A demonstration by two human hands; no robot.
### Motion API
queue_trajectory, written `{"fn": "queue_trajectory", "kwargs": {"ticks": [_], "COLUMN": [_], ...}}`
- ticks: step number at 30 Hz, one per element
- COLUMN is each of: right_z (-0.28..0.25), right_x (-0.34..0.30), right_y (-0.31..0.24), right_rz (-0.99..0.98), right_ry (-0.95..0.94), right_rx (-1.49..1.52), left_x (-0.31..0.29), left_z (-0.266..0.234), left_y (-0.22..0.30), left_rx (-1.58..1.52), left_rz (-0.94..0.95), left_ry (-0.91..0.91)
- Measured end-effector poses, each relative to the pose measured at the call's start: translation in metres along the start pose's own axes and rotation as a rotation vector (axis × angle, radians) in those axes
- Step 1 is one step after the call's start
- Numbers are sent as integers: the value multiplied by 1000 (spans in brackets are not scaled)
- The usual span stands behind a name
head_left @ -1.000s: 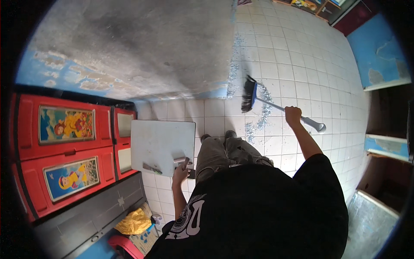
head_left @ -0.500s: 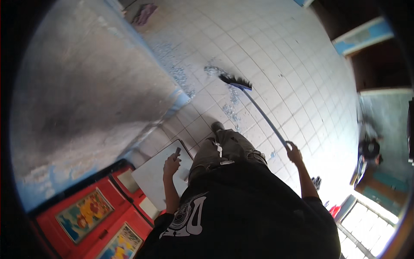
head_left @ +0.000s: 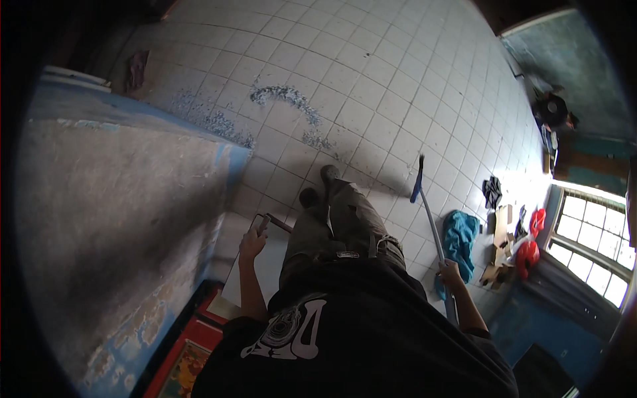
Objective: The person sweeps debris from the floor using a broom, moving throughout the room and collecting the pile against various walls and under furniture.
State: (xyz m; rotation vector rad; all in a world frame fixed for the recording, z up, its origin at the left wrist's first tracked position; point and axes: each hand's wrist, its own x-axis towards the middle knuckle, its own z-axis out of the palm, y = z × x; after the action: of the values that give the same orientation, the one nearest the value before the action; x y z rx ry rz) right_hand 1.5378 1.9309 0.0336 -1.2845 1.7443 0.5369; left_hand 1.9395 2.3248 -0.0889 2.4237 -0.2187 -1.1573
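Left hand: the left hand (head_left: 252, 244) is closed around the handle of a pale flat dustpan (head_left: 257, 273), which hangs beside the person's left leg.
Right hand: the right hand (head_left: 450, 272) grips the long handle of a broom (head_left: 424, 205), its dark head lifted just above the tiled floor (head_left: 371, 73).
Debris: bluish debris (head_left: 285, 96) lies on the tiles ahead, well apart from the broom head.
Nearby: a teal cloth (head_left: 461, 239) lies on the floor just beside the right hand.
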Motion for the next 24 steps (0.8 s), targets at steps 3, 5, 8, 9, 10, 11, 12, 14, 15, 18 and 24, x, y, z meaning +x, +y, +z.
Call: {"fn": "queue_trajectory", "kwargs": {"ticks": [3, 5, 8, 9, 10, 11, 12, 14, 15, 18, 24], "right_z": [7, 8, 31, 35, 51, 57, 58, 71, 78, 106, 91], "right_x": [11, 42, 35, 61, 46, 31, 31, 34, 43, 77, 79], "right_y": [17, 32, -2, 20, -13, -37, -42, -69, -80, -102, -105], "right_rz": [102, -193, -15, -117, -68, -97, -236, -317, -319, -568, -434], "right_ry": [-29, -185, -335, -520, -347, -359, -463, -426, -428, -455, -425], "right_rx": [134, -237, 128, 305, 73, 58, 105, -13, -18, 71, 150], "left_x": [2, -2, -10, -8, -11, -13, -15, -22, -26, -39, -70], "left_z": [0, -6, 1, 4, 7, 11, 14, 20, 25, 36, 67], "left_y": [34, 61, 51, 51, 34, 24, 21, 19, 24, 47, 79], "left_rx": [119, 77, 51, 60, 75, 85, 93, 111, 120, 195, 43], "left_rz": [-127, -68, 0, 16, -10, -29, -27, -125, -125, -95, -69], "left_ry": [-82, -93, -57, -68, -78, -95, -99, -119, -121, -99, -158]}}
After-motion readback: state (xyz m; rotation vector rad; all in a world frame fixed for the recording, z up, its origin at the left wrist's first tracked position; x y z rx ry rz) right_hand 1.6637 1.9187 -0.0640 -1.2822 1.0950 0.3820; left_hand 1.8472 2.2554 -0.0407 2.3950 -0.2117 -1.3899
